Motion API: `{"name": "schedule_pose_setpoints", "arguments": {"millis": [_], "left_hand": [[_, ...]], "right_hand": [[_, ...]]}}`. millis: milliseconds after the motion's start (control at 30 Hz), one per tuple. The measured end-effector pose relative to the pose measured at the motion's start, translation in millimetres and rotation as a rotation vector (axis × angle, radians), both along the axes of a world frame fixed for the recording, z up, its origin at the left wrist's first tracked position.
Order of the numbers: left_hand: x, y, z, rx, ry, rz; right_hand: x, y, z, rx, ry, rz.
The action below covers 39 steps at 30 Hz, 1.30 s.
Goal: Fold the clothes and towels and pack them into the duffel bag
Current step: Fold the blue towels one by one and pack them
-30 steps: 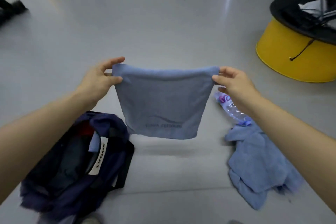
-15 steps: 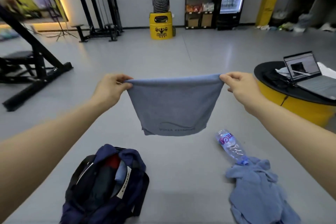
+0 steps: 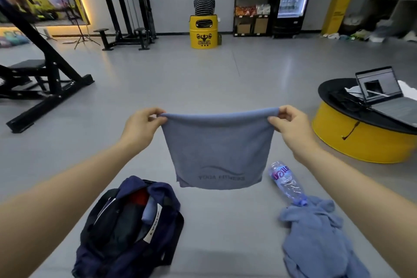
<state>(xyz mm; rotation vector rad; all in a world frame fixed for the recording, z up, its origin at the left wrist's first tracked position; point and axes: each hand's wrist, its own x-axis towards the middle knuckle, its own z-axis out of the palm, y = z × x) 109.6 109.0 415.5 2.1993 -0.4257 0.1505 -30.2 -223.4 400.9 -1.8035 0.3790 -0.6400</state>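
**Folded towel held up over the floor, bag open below**

- Left hand (image 3: 141, 125): thumb and fingers pinch the top left corner of a grey-blue towel (image 3: 216, 149).
- Right hand (image 3: 291, 126): pinches the top right corner in the same way. Both arms are stretched forward.
- Towel: hangs in the air between the hands, top edge pulled nearly level and rounded like a fold. The lower edge hangs free, clear of the floor (image 3: 225, 88). There is a wave logo with mirrored lettering near the bottom; the layer count is hard to judge from this angle, probably doubled.
- Duffel bag (image 3: 126, 232): navy, lying on the floor below and left of the towel, mouth open. Dark garments, something red and a pale blue rolled piece show inside.
- Blue cloth (image 3: 316, 237): crumpled on the floor at lower right, unfolded.
- Water bottle (image 3: 285, 181): clear plastic, lying on its side, cap end touching the crumpled cloth.
- Surroundings: a low round yellow table (image 3: 361, 142) at right carries an open laptop (image 3: 383, 95). A black weight bench (image 3: 40, 83) stands at left. Far back, a person (image 3: 204, 2) sits on a yellow drum (image 3: 204, 34), facing the wall.
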Motion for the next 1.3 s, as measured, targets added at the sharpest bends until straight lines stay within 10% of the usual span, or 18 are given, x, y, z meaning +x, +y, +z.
{"name": "schedule_pose_setpoints", "arguments": {"millis": [367,733,1300], "left_hand": [[27,-3,-87,-0.041,0.142,-0.023],[75,-42,-200,-0.344,0.558,0.033],[80,-42,-301,-0.293,0.411,-0.140]], "right_hand": [[14,-24,-83,-0.235,0.182,0.050],[57,-51,-191,0.188,0.288,0.104],[50,-59,-301,-0.015,0.242,0.059]]}}
